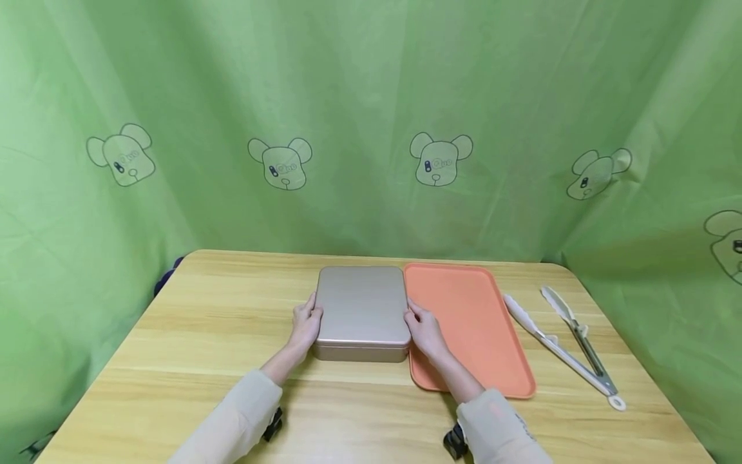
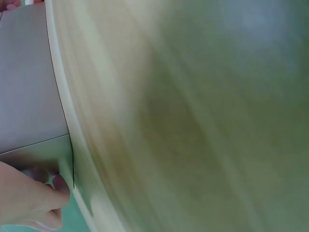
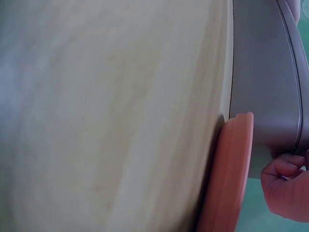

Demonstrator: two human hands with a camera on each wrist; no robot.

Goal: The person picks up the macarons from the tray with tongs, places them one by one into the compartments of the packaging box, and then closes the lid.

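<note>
A closed rectangular tin box (image 1: 362, 309), champagne-coloured with a smooth lid, sits on the table left of a coral tray (image 1: 458, 322). At its left side my left hand (image 1: 306, 322) grips it, thumb along the lid's edge. My right hand (image 1: 424, 330) grips the opposite side in the same way, its forearm crossing over the tray. In the left wrist view, curled fingers (image 2: 60, 186) lie against the tin's side wall. From the right wrist, my right hand (image 3: 286, 186) shows at the seam under the lid, just beyond the tray's rim (image 3: 241, 145).
Kitchen tongs (image 1: 570, 354) with pale tips lie spread apart to the right of the tray. The wood-grain table (image 1: 203, 335) has rounded far corners. A green curtain (image 1: 359, 116) printed with bear heads hangs behind it and along both sides.
</note>
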